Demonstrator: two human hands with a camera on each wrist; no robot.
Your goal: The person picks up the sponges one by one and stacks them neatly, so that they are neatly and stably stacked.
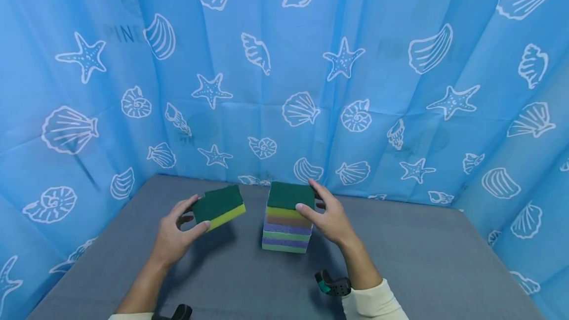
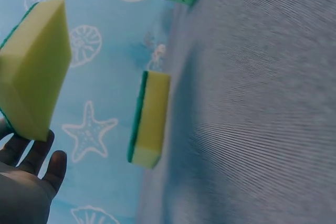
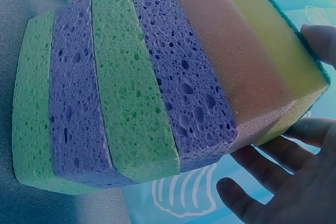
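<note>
My left hand [image 1: 173,236] holds a yellow sponge [image 1: 218,210] with a dark green scouring top, raised above the table. In the left wrist view, this held sponge [image 2: 39,72] is at the left, and another yellow-and-green sponge [image 2: 152,119] rests on the table beyond it. Mid-table stands a stack of sponges [image 1: 286,236] in green, purple and pinkish-brown layers. Topping it is a yellow sponge with a green scourer [image 1: 291,195]. My right hand [image 1: 331,216] grips that top sponge at its right end, thumb at the near corner and fingers round the far side.
A grey cloth-covered table [image 1: 400,260] spreads beneath the hands. Blue curtains [image 1: 284,63] printed with white shells and starfish enclose its back and sides. A black wrist strap [image 1: 333,284] is worn on the right forearm.
</note>
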